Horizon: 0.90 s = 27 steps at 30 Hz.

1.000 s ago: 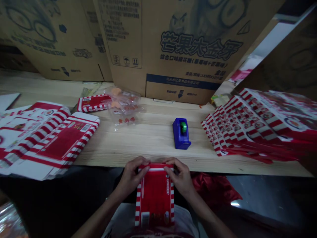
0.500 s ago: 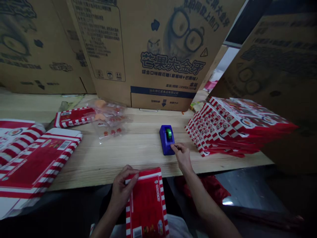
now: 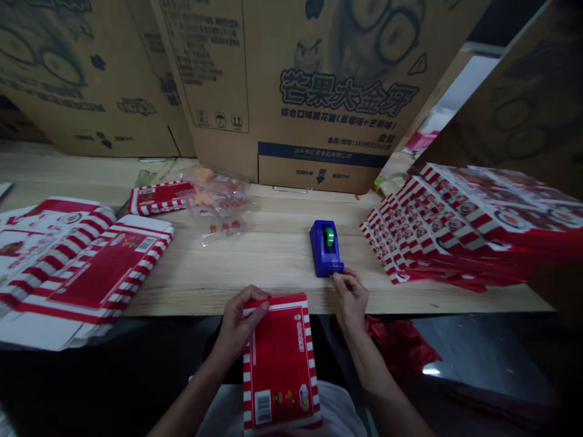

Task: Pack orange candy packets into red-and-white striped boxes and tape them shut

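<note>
L hand [image 3: 239, 323] clamped on top edge of red-striped carton [image 3: 279, 364], which sat just off table edge, long axis front-to-back, closer to L arm. Hands apart. R hand [image 3: 350, 300] to the side, fingers [image 3: 337, 278] pinched at front end of blue tape dispenser [image 3: 326, 249]; couldn't tell if on tape. Flat carton blanks [image 3: 91, 267] lay L, fanned stack [image 3: 437, 230] R, both on wooden table [image 3: 255, 276].

The left hand [image 3: 240, 321] curves downward with its fingers bent and thumb tucked in, while the right hand [image 3: 350, 298] stretches farther forward, its fingertips pinched together, wrist slightly bent.
</note>
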{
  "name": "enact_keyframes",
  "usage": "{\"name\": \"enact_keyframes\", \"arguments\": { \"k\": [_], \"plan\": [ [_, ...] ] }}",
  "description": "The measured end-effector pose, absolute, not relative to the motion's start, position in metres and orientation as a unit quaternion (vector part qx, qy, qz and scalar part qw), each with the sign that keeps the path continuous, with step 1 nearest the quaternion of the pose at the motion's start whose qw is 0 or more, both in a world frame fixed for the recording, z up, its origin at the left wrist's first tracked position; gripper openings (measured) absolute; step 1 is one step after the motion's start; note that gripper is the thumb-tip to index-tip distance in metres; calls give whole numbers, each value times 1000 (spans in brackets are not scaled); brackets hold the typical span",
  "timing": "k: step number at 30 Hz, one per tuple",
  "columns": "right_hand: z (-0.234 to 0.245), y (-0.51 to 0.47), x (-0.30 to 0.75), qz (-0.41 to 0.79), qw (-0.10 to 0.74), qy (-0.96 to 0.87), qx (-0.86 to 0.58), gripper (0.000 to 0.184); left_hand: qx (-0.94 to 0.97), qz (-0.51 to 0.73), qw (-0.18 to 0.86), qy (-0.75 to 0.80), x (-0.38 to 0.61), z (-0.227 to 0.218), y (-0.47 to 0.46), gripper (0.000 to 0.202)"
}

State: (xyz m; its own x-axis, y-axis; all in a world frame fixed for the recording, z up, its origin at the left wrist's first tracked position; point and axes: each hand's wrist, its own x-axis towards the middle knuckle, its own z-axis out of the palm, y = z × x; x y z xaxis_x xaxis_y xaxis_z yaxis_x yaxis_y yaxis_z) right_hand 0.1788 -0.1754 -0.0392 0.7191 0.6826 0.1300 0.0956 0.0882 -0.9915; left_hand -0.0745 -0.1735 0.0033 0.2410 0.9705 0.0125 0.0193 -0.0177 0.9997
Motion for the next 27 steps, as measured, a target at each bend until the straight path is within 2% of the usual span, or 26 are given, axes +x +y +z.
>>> {"name": "enact_keyframes", "arguments": {
  "k": [4,6,8,9,12,14,16,18,22,27],
  "plan": [
    [-46,-183,183,228,670,-305,-638,26,563,438,550,436,-72,4,-174,11],
    [-33,-190,185,248,662,-326,-627,25,570,431,550,432,-69,7,-174,11],
    [-5,-191,187,305,615,-417,-596,24,584,418,554,421,-64,12,-173,12],
    [14,-187,187,345,567,-490,-565,26,594,408,557,412,-61,15,-172,13],
    [74,-160,183,468,298,-734,-392,28,626,370,568,386,-50,25,-170,16],
    [102,-136,175,486,135,-813,-289,30,641,350,573,372,-44,31,-169,17],
    [115,-118,167,463,27,-849,-255,31,648,345,573,366,-39,34,-169,16],
    [116,-111,158,413,-36,-867,-277,29,646,353,569,368,-36,37,-171,16],
    [105,-126,154,361,-81,-853,-368,22,619,398,550,395,-33,35,-183,15],
    [79,-128,172,356,10,-820,-448,22,632,417,510,408,-34,14,-180,26]
  ]
}}
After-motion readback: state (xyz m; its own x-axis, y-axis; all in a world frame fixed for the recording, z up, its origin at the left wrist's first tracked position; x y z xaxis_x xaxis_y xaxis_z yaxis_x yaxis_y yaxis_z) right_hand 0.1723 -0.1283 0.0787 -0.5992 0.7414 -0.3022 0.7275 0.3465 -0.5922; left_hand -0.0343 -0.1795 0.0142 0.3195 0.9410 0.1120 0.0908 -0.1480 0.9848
